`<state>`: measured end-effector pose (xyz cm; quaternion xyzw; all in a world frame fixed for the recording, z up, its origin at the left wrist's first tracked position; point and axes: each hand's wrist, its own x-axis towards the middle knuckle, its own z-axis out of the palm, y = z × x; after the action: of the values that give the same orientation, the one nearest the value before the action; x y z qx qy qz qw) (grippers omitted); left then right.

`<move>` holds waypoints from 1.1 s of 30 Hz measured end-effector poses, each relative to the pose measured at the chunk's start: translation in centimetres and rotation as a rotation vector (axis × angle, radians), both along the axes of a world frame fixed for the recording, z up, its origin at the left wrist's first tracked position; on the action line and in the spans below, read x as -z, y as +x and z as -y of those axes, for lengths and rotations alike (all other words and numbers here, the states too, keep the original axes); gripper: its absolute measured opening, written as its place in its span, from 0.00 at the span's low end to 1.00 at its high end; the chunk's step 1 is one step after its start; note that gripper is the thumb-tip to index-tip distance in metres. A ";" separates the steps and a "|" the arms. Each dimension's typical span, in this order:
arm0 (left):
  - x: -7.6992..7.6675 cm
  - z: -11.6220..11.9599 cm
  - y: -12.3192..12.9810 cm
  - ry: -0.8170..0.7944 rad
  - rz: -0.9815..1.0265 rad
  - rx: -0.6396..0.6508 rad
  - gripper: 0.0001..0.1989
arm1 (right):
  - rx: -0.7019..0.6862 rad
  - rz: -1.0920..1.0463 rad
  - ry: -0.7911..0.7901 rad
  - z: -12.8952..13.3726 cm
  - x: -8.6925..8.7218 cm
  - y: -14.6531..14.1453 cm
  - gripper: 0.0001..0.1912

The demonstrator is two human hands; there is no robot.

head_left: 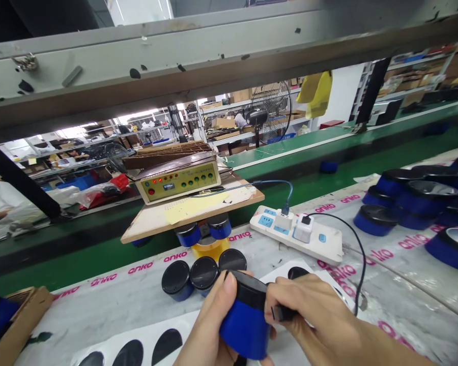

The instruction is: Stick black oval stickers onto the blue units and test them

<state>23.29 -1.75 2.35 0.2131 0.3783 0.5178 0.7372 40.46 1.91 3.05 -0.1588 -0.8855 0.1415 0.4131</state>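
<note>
My left hand (208,323) is wrapped around a blue round device with a black top (246,323), its thumb pressed on the upper rim. My right hand (316,310) pinches a black cable plug (283,312) against the right side of that device. Whether the plug sits in a socket cannot be seen. Just beyond, three similar blue devices with black caps (204,274) stand together. White sheets with black round stickers (130,352) lie on the table to the left of and behind my hands.
A white power strip (259,223) with two chargers lies behind my right hand, a black cable (364,259) looping from one. A yellow tester box (179,180) sits on a wooden board (145,226). More blue devices (376,218) stand right; a cardboard box (34,325) stands left. Beyond runs a green conveyor (99,287).
</note>
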 end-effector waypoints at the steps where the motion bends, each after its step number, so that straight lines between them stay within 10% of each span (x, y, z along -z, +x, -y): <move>1: 0.1 -0.1 0.0 0.008 -0.007 -0.012 0.26 | -0.006 0.012 0.017 0.0 0.0 0.0 0.10; 11: -2.8 0.7 -0.4 -0.070 0.102 0.051 0.24 | -0.136 -0.060 -0.158 0.2 -0.3 0.5 0.05; 19: -1.4 0.7 -0.1 -0.012 -0.032 0.034 0.24 | 0.010 -0.176 -0.143 0.3 0.5 -0.3 0.02; 33: -3.2 -0.1 0.0 -0.032 -0.081 -0.201 0.17 | -0.092 0.305 0.009 1.1 -1.2 0.3 0.10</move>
<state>23.24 -1.69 5.59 0.1831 0.4352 0.5740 0.6690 40.76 0.77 4.22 -0.1359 -0.9450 0.1305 0.2675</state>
